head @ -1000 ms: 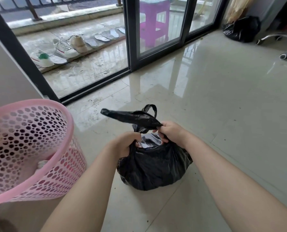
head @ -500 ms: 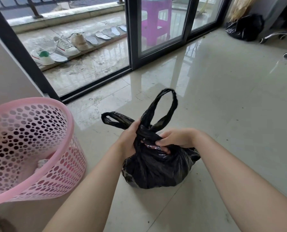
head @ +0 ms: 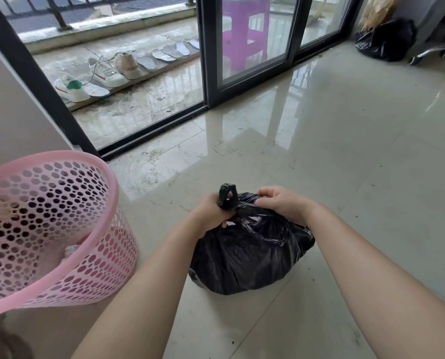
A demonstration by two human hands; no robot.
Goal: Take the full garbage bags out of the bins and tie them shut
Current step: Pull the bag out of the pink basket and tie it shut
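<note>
A full black garbage bag [head: 247, 255] sits on the glossy tiled floor [head: 345, 164], its plastic crinkled, shiny and bulging, with the neck gathered into a tight bunch at the top. The left hand [head: 212, 212] is closed in a fist around that neck, and a short twisted loop of a bag handle [head: 227, 195] pokes up out of the fist. The right hand [head: 281, 202] rests on top of the bag just right of the neck, fingers curled and pinching a fold of the black plastic.

Left of the bag, close by but not touching it, stands a pink perforated bin [head: 60, 229], tilted toward the camera; something pale lies low inside it, too unclear to tell what. Well beyond the bag, toward the far right corner, a second black bag [head: 387, 40] lies on the floor. Behind the sliding glass door [head: 252, 40] farther back are shoes [head: 104, 71], a row of insoles and a purple stool [head: 244, 35]. No writing can be read anywhere.
</note>
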